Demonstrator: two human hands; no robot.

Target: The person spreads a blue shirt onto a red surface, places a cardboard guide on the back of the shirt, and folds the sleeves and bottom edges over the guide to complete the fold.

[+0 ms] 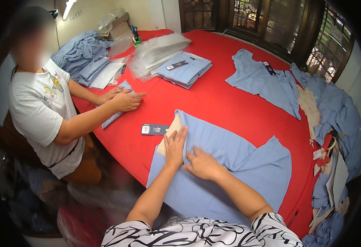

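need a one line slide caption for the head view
Left hand and right hand rest on a partly folded blue garment on a red table.

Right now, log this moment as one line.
Left hand: flat on blue garment and tan sheet | Right hand: on same garment | Dark tag: at tan sheet's edge | Co-worker's hands: on blue packet

Red table covering [207, 101]: smooth, cloth or plastic unclear. Near edge, blue garment [246, 175]: matt cloth, creased. Beige piece [174, 124] against it: matt, card-like. Dark tag [159, 129]: smooth card. Bags [160, 49] toward far edge: clear, glossy plastic. Right-edge heap [345, 115]: matt, crumpled cloth.
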